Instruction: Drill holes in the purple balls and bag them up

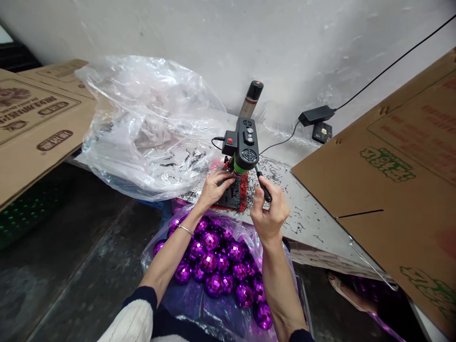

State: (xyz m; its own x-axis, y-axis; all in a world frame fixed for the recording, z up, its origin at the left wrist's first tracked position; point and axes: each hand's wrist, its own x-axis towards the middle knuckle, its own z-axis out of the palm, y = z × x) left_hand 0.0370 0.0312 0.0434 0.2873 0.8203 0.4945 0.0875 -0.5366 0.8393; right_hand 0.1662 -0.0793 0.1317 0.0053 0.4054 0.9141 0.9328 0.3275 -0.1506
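Note:
A small black bench drill press (247,142) with a green ring stands on a red and black base (243,192). My left hand (213,188) is closed under the drill head, its fingertips pinching something small that I cannot make out. My right hand (270,209) is wrapped round the black lever handle (264,186) on the machine's right side. Below both hands, a clear plastic bag (151,251) holds several shiny purple faceted balls (213,284).
Thin black scraps litter the grey tabletop (302,209). Crumpled clear plastic (153,128) lies at left, beside a cardboard box (39,118). Another box (402,190) stands at right. Behind are a spray can (250,102) and a power adapter (316,115). A person's foot (345,290) shows lower right.

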